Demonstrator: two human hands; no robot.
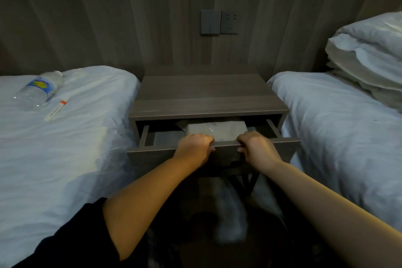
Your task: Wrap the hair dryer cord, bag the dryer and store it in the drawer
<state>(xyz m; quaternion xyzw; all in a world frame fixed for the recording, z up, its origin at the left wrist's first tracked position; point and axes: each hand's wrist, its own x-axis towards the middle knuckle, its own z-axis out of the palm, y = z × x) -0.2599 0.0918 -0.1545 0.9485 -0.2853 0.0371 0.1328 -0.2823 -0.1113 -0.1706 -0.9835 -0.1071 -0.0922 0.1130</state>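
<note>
The drawer (152, 156), frame centre, is clamped at its rigid lip by left hand (193, 148) and right hand (257, 148). The bag (215, 130) inside is judged soft and light.

Left hand (194, 148) and right hand (258, 149) grip the drawer (152, 155).

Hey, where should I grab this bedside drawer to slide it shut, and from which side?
Take the drawer by the top lip of its front panel, coming from the front and above. No handle shows, and the lip stands exposed. The left hand and right hand grip it either side of centre, which should keep it sliding straight.
</note>
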